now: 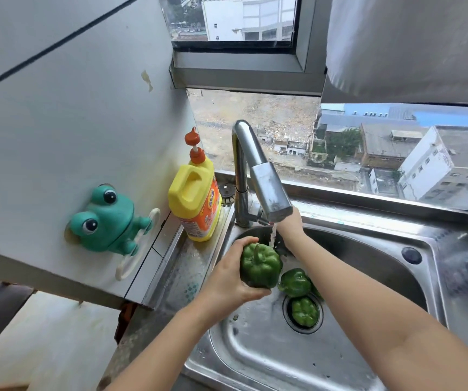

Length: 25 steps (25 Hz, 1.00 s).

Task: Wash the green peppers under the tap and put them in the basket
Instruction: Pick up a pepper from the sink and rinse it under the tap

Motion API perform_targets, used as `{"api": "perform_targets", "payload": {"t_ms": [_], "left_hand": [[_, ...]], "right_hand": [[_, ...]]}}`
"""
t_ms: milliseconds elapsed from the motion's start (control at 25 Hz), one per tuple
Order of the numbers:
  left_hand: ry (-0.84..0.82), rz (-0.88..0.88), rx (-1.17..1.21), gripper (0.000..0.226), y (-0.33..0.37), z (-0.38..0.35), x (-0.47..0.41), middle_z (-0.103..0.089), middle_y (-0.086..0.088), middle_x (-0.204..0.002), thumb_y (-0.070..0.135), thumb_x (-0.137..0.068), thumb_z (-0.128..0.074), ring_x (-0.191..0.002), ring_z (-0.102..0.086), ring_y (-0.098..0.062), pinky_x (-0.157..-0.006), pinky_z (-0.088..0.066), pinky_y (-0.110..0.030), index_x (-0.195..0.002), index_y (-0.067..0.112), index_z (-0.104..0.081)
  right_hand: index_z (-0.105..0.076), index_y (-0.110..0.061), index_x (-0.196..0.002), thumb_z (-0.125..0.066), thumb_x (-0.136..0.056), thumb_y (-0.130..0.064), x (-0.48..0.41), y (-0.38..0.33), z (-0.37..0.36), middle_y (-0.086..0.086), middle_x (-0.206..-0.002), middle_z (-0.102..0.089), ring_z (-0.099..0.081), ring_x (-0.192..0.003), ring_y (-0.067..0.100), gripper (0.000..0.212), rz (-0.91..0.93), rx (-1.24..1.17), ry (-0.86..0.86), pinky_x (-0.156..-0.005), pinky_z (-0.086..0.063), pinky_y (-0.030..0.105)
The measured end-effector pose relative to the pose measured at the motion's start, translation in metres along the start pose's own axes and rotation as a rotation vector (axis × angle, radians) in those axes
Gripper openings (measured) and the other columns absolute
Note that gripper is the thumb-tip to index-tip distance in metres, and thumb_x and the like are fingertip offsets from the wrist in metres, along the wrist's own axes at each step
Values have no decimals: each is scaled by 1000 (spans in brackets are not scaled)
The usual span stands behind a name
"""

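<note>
- Left hand [228, 280]: curled around a pepper [260, 265], fingers over its top and thumb beneath, holding it stem-up above the sink [368, 249] basin, just beside the stream of water [271, 235].
- Right hand [290, 224]: reached behind the tap [258, 176] spout near the lever; its fingers were hidden by the spout, so how far it was open could not be told.
- Tap: a steel swan-neck with a squared head, angled over the left part of the basin; a thin stream ran from the head.
- Second pepper [295, 283]: lay on the basin floor to the right of the held one, at the drain's [286, 314] upper edge, partly under the right forearm.
- Third pepper [304, 311]: sat in the drain opening, just below the second.
- Sink: stainless steel, wet, with a round plug hole cover [411, 255] on the right ledge.
- Soap bottle [194, 198]: yellow with an orange label and pump, upright on the desk [182, 269] at the sink's left corner, near the tap base.
- Frog holder [106, 218]: green, stuck to the left wall by a suction cup, with a white ring below it.
- Window [340, 153]: behind the sink, looking down on buildings and open ground.
- The basket did not appear in the view.
</note>
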<state>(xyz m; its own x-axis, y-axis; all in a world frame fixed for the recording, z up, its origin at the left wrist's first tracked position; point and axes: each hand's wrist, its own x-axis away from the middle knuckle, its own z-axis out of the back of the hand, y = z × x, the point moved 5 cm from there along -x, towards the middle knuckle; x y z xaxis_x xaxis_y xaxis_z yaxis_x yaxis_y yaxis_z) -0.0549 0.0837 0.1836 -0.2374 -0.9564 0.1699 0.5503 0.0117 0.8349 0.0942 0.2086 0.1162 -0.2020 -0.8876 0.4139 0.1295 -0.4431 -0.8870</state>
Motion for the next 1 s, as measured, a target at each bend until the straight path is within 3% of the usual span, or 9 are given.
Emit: {"api": "perform_targets", "payload": {"t_ms": [80, 200, 280, 440, 640, 800, 1000], "left_hand": [[-8, -11, -12, 82, 2, -2, -2, -52, 19, -120, 24, -59, -87, -110, -50, 5, -92, -36, -3, -125, 38, -40], [-47, -19, -58, 80, 3, -4, -7, -54, 17, -117, 27, -59, -87, -108, -52, 0, -94, -41, -11, -124, 36, -42], [-72, -10, -88, 82, 2, -5, -9, -53, 14, -119, 31, -58, -87, -109, -52, -2, -97, -42, -18, -128, 32, -44], [-71, 30, -67, 83, -4, -2, -11, -52, 10, -120, 38, -55, -89, -110, -52, -7, -99, -43, -22, -127, 33, -48], [0, 185, 84, 93, -26, 5, -5, -53, 8, -122, 50, -44, -87, -114, -53, -10, -101, -47, -36, -125, 36, -44], [45, 225, 107, 88, -28, 13, 0, -54, 10, -120, 46, -48, -88, -113, -53, -9, -100, -47, -34, -123, 32, -44], [-58, 281, 128, 76, -32, 6, 8, -54, 10, -117, 40, -50, -89, -110, -55, -12, -99, -49, -34, -115, 41, -50]], "right_hand": [[-47, -1, -127, -49, -93, -6, 4, 2, -5, 7, -100, -50, -45, -69, 4, 33, 56, 52, 1, -72, -45, 26], [-43, -11, -118, -50, -88, -16, 5, -11, -12, 8, -101, -54, -53, -87, 22, 31, 190, 193, 60, -82, -48, 46], [-39, -10, -115, -49, -88, -7, 3, -17, -14, 11, -102, -51, -52, -92, 29, 28, 262, 290, 73, -80, -46, 47], [-33, -13, -104, -55, -87, -7, 3, -28, -21, 16, -95, -54, -56, -78, 34, 27, 342, 411, 43, -65, -46, 50], [-33, -5, -115, -50, -88, -2, 1, -40, -31, 16, -110, -47, -57, -83, 37, 32, 374, 577, 48, -63, -46, 44], [-30, -3, -126, -47, -89, 0, 2, -43, -27, 19, -119, -44, -58, -92, 41, 41, 322, 594, 20, -75, -51, 52], [-27, 2, -140, -54, -93, -21, 14, -25, -13, 22, -141, -37, -47, -122, 38, 58, 203, 614, -86, -102, -41, 47]]}}
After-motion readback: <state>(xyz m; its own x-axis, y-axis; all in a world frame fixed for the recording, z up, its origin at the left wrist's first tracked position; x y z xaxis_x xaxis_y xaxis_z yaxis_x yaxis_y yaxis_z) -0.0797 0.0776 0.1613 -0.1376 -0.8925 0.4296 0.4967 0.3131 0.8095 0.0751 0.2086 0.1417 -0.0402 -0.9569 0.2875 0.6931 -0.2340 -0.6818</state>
